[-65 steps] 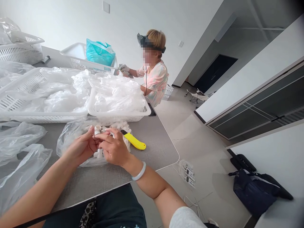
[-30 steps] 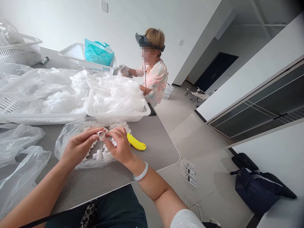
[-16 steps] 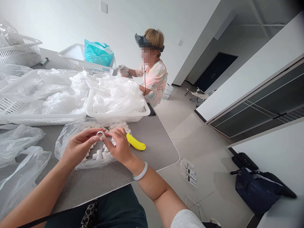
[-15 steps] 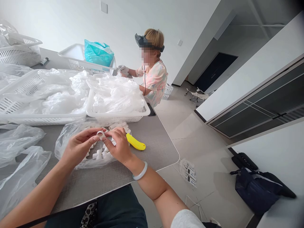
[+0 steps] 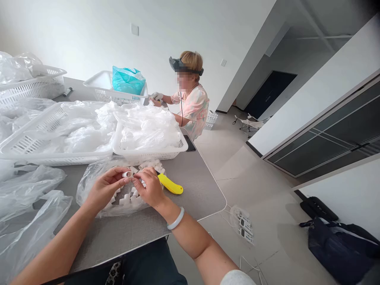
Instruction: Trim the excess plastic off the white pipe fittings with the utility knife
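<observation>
The left hand (image 5: 103, 187) pinches a white plastic pipe fitting (image 5: 127, 174); the right hand (image 5: 150, 189) has its fingertips at the open end. Beneath both, more white fittings (image 5: 126, 199) lie with a clear plastic bag (image 5: 89, 184) on the grey worktop (image 5: 197, 190). A yellow-handled knife (image 5: 171, 185) lies beside the right hand. Beyond the hands, a slotted white basket (image 5: 175, 153) holds crumpled translucent bags (image 5: 148, 127).

The fitting (image 5: 125, 174) at the fingers (image 5: 118, 171) is white, the knife handle (image 5: 171, 185) right of them yellow, the table (image 5: 197, 186) below grey.
</observation>
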A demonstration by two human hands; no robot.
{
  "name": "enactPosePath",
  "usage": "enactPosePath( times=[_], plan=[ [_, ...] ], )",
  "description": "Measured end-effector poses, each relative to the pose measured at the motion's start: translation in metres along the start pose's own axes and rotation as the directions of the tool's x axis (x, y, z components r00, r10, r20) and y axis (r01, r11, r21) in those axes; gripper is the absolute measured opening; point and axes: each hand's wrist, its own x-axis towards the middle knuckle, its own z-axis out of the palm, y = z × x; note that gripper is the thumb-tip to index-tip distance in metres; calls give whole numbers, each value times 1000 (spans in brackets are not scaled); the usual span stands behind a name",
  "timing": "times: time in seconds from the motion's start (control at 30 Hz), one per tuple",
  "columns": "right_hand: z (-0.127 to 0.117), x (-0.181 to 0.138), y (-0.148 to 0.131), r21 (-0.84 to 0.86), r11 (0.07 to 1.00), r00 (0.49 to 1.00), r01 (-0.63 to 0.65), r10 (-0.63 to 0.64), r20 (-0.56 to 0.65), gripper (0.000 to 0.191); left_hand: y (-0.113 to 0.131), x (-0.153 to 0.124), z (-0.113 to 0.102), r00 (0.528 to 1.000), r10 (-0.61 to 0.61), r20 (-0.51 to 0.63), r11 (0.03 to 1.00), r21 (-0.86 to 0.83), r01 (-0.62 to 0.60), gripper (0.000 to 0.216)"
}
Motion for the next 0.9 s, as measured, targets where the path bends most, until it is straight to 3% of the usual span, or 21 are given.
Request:
enactPosePath(
  times=[0.37, 0.5, 0.63, 0.73, 0.9],
  plan=[
    [-5, 1, -6, 25, 999, 1000, 21, -21, 20, 31, 5, -2, 1, 999, 29, -16, 998, -53, -30, 39],
    [-7, 1, -5, 18, 999, 999, 26, -27, 37, 26, 7, -2, 3, 1000, 15, -21, 997, -82, -17, 44],
    [-13, -1, -3, -40, 997, 997, 67, -68, -21, 23, 7, -2, 3, 998, 8, -63, 996, -84, -13, 49],
    [-18, -3, -4, -114, 978, 984, 174, -169, 52, 27, 6, -1, -1, 998, 39, -49, 997, -58, -42, 50],
    [-22, -4, -10, -212, 932, 947, 296, -256, 196, 34, 5, 0, -9, 985, 148, 83, 983, 93, -155, 50]
  ],
)
